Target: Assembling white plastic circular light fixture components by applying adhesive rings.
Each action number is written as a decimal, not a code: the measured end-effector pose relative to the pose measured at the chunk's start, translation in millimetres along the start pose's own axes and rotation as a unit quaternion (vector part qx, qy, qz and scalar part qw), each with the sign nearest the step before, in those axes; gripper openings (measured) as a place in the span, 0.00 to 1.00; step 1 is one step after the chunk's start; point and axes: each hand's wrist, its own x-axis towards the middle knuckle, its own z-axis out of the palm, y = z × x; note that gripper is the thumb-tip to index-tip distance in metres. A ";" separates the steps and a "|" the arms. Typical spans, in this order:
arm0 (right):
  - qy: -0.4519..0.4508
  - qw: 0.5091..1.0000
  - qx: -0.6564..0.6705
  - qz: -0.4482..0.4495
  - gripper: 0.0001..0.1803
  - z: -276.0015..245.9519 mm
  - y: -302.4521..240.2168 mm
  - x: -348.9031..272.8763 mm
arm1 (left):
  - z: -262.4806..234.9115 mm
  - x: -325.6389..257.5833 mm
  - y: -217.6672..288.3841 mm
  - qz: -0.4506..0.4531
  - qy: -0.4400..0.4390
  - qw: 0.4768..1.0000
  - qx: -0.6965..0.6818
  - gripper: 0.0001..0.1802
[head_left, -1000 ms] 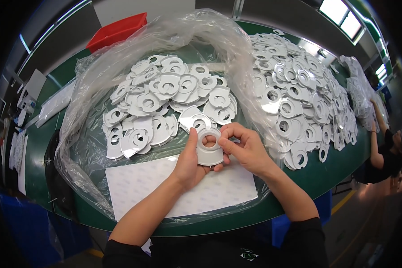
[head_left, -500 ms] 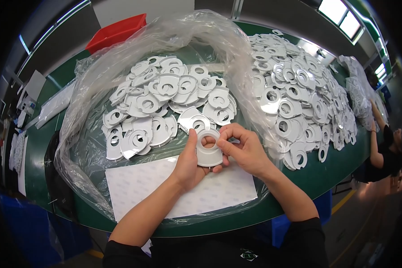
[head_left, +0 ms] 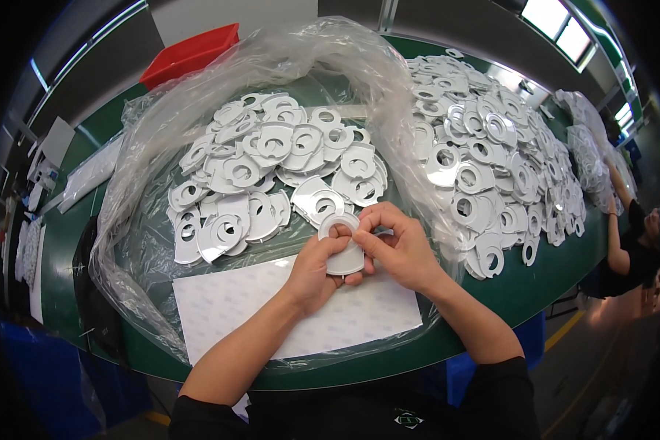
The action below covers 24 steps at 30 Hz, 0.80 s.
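Observation:
A light grey plastic part with a round hole and a raised ring is held up between my hands. My left hand grips it from the left, the thumb lying over the ring near the hole and fingers curled underneath. At the ring's right edge, my right hand pinches with thumb and forefinger; whether anything thin is between them cannot be made out. Below lies a white sheet with faint marks. Just beyond my hands is a pile of similar parts on clear plastic.
A clear plastic bag bunches around the pile. To the right, a larger heap of grey parts covers the green table. A red bin stands at the back left. Another person works at far right.
My left thumb has moved from the part's left edge onto the ring by the hole. The part has shifted slightly left; my right hand keeps its pinch.

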 end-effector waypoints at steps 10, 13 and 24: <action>0.055 0.981 -0.152 -0.107 0.07 -1.6 -0.1 0.5 | 0.8 0.1 -0.6 0.013 0.006 1.000 0.003 0.12; 0.087 0.973 -0.173 -0.128 0.11 -5.2 0.4 3.6 | -0.6 0.3 -1.4 0.019 0.008 1.000 0.000 0.13; 0.048 0.997 -0.008 0.055 0.11 -1.6 -8.0 2.2 | 2.7 2.4 -5.1 0.038 -0.001 0.999 0.021 0.15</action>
